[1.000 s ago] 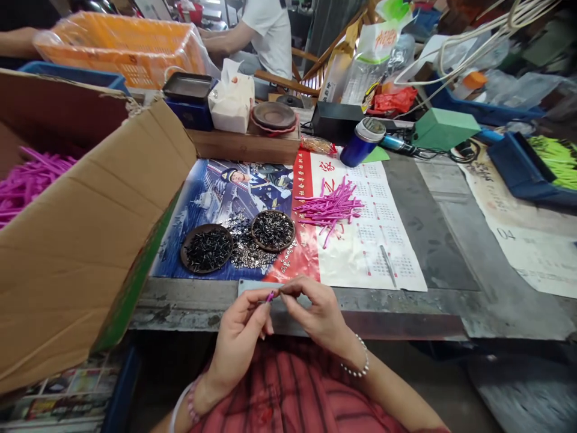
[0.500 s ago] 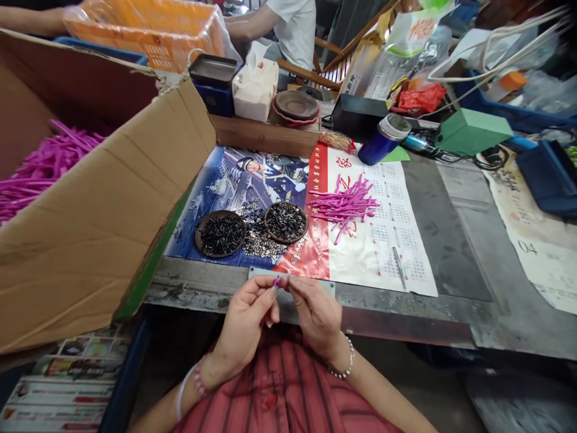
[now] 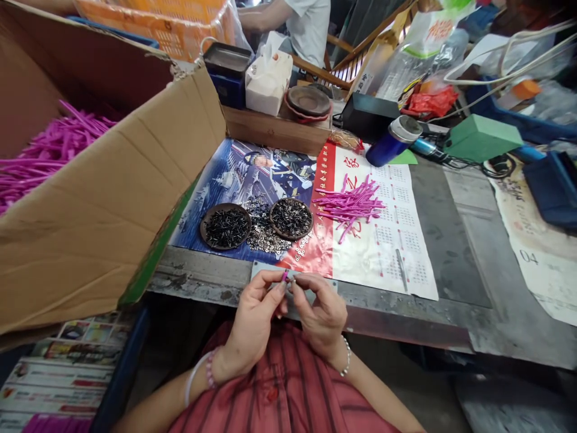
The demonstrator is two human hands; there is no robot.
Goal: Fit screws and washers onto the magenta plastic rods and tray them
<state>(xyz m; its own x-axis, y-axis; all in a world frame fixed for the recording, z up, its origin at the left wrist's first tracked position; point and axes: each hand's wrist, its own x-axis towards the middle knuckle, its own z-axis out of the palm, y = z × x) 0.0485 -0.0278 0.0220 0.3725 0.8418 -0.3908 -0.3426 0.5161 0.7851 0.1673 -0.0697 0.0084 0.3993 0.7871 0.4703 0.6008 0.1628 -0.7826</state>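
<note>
Centrally, toward the bottom of the frame, a short magenta stick (image 3: 285, 275) shows its end between the thumb and forefinger of the left hand (image 3: 255, 316), which pinches it narrowly. The right hand (image 3: 322, 310) meets it just to the right, thumb and forefinger brought close together at the stick's tip; whether they grip some tiny part there is too small to tell. Both hands are over a pale metal plate (image 3: 258, 268) at the near edge of the grey table (image 3: 464, 210). Beyond them, a calendar poster (image 3: 374, 264) covers the middle of the frame, bearing a loose heap of magenta sticks (image 3: 351, 204) right of centre and a slim silver tool (image 3: 401, 270) farther right. Left of the heap, two round dishes hold small dark pieces, the left dish (image 3: 203, 227) and the right dish (image 3: 291, 238), with little metal rings (image 3: 265, 242) scattered between and below them. A big open cardboard box (image 3: 108, 192) fills the left side, more magenta sticks inside. Along the top of the poster are a tissue pack (image 3: 269, 81), upper centre, and a tilted blue flask (image 3: 383, 147) to its right. At the top edge sits a person in a white shirt (image 3: 309, 24), near an orange crate (image 3: 180, 30).
</note>
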